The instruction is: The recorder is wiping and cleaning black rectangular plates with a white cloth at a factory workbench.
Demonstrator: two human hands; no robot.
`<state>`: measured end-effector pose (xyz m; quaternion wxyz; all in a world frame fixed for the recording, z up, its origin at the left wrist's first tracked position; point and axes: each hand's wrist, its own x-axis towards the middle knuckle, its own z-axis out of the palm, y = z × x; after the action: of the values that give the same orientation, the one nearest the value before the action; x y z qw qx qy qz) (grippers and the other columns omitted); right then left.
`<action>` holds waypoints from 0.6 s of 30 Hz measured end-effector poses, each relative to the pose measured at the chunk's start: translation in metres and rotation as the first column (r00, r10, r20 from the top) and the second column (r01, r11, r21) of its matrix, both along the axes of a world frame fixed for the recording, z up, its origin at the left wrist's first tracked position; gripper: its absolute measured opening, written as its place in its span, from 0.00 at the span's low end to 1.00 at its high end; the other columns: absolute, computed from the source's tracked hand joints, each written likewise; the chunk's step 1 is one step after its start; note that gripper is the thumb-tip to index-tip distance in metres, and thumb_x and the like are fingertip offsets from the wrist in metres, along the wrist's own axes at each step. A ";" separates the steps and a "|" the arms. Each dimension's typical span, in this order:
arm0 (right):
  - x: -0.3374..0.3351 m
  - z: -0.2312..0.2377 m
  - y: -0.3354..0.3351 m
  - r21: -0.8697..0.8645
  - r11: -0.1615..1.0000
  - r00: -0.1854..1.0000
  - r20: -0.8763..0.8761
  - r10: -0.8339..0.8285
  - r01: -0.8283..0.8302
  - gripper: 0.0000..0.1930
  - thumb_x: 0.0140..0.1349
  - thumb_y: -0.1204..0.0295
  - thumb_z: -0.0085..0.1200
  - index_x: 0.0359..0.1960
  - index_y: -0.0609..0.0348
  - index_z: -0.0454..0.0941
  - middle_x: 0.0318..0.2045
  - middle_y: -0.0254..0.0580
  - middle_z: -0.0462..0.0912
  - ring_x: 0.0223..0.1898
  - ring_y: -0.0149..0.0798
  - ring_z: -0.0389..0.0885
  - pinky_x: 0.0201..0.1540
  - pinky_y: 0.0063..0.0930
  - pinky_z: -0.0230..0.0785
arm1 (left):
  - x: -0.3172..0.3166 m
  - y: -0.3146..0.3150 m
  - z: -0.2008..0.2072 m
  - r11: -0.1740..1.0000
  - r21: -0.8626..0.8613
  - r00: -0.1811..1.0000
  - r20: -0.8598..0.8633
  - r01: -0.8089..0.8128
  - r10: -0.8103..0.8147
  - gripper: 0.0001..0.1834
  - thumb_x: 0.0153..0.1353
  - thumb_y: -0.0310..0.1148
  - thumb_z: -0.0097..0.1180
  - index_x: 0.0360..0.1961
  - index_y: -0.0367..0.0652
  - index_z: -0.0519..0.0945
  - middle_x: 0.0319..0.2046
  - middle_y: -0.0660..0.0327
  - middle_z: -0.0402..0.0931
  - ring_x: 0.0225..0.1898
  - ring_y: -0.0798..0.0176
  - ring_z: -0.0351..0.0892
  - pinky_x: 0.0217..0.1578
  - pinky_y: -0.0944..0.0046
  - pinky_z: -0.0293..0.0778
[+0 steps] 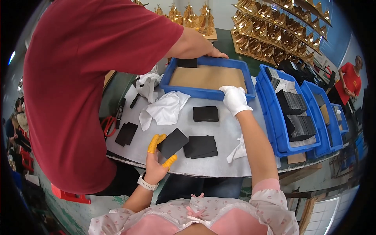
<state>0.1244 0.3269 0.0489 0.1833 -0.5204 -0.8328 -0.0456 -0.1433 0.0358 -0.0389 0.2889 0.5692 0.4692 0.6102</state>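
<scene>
"Left hand (156, 167): nearly closed, edge-gripping one black card (173, 143) over the table (229, 129). Right hand (235, 100): fingers curled at the blue tray (207, 93) rim; grip indeterminate."

"Step in hand?"

"Apparently single-card handling. Next move calls for steady edge support."

Behind the table (196, 167), whose top is pale and whose front edge looks curved to us, we see a light-coloured wall (226, 17). To the right of it, tiered shelves (256, 59) slant before a blue wall (340, 37). At the far left we notice a bright strip light (11, 58). Below, a red stool (72, 196) stands on a worn green floor (66, 213). At lower right we find a white gridded panel (325, 211); we cannot tell whether it is a window.
</scene>
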 end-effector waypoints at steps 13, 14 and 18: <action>0.017 -0.001 -0.022 0.237 0.969 0.996 -0.033 0.079 -0.069 0.30 0.56 0.82 0.56 0.63 0.51 0.82 0.51 0.52 0.88 0.58 0.53 0.83 0.68 0.46 0.70 | 0.015 -0.013 0.001 0.998 -0.034 0.997 0.052 0.052 -0.050 0.51 0.60 0.21 0.74 0.79 0.38 0.55 0.73 0.47 0.65 0.74 0.51 0.67 0.76 0.52 0.59; 0.020 0.004 -0.034 0.232 0.971 0.997 -0.030 0.074 -0.065 0.30 0.56 0.82 0.56 0.63 0.51 0.82 0.51 0.52 0.88 0.58 0.53 0.83 0.68 0.46 0.70 | 0.018 -0.014 0.001 0.998 -0.033 0.995 0.079 0.057 -0.055 0.51 0.59 0.21 0.74 0.79 0.37 0.55 0.73 0.47 0.65 0.74 0.51 0.67 0.76 0.52 0.60; 0.032 0.039 -0.112 -0.069 0.982 0.702 -0.708 0.076 -0.177 0.34 0.60 0.84 0.57 0.72 0.60 0.73 0.61 0.52 0.84 0.67 0.47 0.79 0.72 0.39 0.67 | 0.029 -0.009 0.007 0.998 -0.013 0.998 0.002 0.061 -0.060 0.52 0.59 0.21 0.75 0.79 0.37 0.55 0.73 0.46 0.66 0.73 0.50 0.68 0.75 0.51 0.60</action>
<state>0.1561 0.2151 0.0876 0.4537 -0.4510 -0.7355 0.2233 -0.1141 0.0267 -0.0316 0.3114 0.5807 0.4555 0.5986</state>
